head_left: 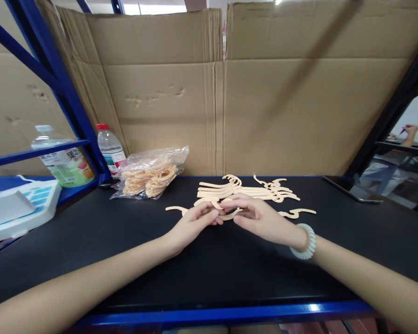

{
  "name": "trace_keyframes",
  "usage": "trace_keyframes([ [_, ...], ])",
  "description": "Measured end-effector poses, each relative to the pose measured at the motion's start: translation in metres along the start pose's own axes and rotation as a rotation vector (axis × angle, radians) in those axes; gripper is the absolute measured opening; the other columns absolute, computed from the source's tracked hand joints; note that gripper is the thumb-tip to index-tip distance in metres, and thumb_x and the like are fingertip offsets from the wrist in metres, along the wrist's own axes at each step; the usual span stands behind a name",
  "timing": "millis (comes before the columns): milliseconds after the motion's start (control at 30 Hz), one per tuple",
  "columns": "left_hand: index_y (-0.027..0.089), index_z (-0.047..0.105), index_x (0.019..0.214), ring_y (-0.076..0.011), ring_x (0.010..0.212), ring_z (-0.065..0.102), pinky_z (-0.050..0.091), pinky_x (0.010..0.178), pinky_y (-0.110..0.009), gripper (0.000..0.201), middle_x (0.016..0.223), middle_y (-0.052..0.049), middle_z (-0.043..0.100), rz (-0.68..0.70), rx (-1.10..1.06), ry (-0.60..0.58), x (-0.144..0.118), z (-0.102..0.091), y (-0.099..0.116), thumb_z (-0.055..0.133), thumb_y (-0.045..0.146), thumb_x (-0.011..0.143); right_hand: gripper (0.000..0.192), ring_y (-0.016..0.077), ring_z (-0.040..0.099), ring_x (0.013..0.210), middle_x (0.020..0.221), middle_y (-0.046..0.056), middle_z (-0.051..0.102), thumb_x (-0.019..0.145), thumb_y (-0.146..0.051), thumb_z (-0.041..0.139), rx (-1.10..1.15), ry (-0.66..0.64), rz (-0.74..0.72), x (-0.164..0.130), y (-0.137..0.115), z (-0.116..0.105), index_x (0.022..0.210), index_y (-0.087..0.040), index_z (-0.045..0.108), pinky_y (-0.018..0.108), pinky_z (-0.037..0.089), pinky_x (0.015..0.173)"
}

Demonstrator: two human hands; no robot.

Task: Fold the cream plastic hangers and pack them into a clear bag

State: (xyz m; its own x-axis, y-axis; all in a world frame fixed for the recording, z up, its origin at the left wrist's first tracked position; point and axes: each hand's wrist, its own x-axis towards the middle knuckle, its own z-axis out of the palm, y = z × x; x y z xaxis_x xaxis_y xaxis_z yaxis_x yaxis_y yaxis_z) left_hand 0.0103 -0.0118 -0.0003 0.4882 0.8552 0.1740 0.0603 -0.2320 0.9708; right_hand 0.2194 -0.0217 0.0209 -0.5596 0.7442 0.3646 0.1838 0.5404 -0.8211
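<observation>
Both hands, left hand (195, 223) and right hand (259, 218), pinched one curved hook piece (230, 215) just before the loose pile (245, 189); the bagged pieces (149, 176) left of it remained unopened.

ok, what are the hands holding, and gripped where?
Both the left hand and right hand pinch one thin, curved, pale wooden piece, one at each end; its middle shows between the fingertips.

Your worktop (90, 241) is matte black with a blue front edge. Wooden pieces (244, 189) are pale cream, same in the clear bag (149, 176). Cardboard wall (264, 93) plain brown. Bottle (110, 148) has a red cap. Your bracelet (304, 242) is milky white. Rack frame (55, 79) blue.
</observation>
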Motion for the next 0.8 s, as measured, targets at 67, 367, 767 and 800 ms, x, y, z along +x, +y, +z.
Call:
trace_keyframes([
  [67,0.014,0.061,0.092,-0.0159,0.085,0.062,0.049,0.087,-0.035,0.028,0.09,-0.004,0.063,-0.04,-0.057,0.085,0.0,0.0,-0.002,0.061,0.041,0.086,0.039,0.0214,0.058,0.111,0.122,0.006,0.06,0.081,-0.014,0.053,0.009,-0.045,-0.018,-0.001,-0.001,0.005,0.115,-0.027,0.064,0.04,0.05,0.093],
  [367,0.017,0.049,0.077,-0.0118,0.066,0.062,0.05,0.072,-0.028,0.016,0.075,-0.003,0.068,-0.144,-0.345,0.323,0.001,-0.001,0.003,0.062,0.026,0.08,0.025,0.0232,0.059,0.103,0.107,0.01,0.066,0.093,-0.017,0.041,-0.669,0.063,-0.129,0.006,0.011,-0.038,0.103,-0.016,0.064,0.04,0.045,0.093],
  [767,0.014,0.053,0.075,-0.0072,0.057,0.054,0.044,0.06,-0.02,0.016,0.067,-0.001,0.062,-0.177,-0.359,0.447,0.006,-0.015,0.004,0.063,0.025,0.081,0.01,0.0227,0.056,0.087,0.092,0.009,0.059,0.088,-0.022,0.056,-1.087,-0.008,0.051,0.009,0.073,-0.072,0.084,-0.016,0.063,0.034,0.046,0.077],
  [800,0.014,0.053,0.075,-0.0071,0.057,0.053,0.044,0.06,-0.02,0.017,0.067,0.0,0.061,-0.171,-0.364,0.442,0.006,-0.016,0.003,0.064,0.026,0.081,0.01,0.023,0.055,0.087,0.092,0.01,0.057,0.088,-0.021,0.056,-1.081,0.005,0.04,0.009,0.073,-0.07,0.083,-0.016,0.062,0.034,0.046,0.077],
])
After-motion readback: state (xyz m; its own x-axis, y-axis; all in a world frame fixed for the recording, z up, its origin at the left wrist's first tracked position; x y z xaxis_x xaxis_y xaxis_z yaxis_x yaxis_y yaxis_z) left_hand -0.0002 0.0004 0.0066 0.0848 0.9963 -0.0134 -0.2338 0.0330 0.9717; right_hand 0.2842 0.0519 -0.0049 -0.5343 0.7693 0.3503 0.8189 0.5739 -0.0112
